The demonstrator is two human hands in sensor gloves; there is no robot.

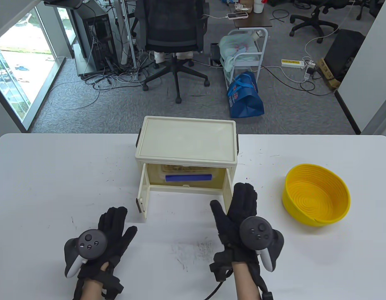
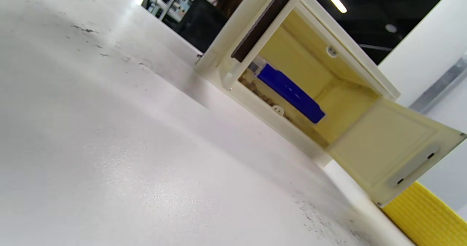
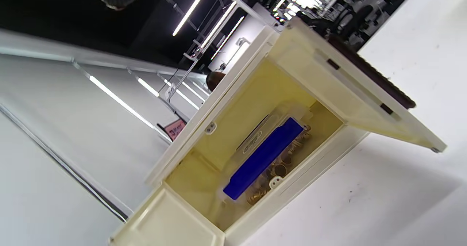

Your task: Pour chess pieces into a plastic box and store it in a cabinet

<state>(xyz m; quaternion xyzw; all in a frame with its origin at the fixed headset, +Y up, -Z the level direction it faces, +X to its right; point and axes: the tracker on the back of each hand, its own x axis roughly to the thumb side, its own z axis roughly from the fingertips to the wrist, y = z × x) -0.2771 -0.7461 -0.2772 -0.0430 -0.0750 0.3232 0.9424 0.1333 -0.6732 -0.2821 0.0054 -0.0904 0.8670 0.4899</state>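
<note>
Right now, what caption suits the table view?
Plastic box sits inside open cabinet; both gloved hands empty.

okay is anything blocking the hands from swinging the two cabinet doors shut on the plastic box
Nothing visible does. The plastic box sits fully inside the cabinet. The left door and right door stand open over bare table. The right hand is beside the right door; the left hand is apart.

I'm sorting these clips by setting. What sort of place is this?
Most likely an office or lab: an office chair, a computer tower with tangled cables, and a power strip on grey carpet behind the white table.
</note>
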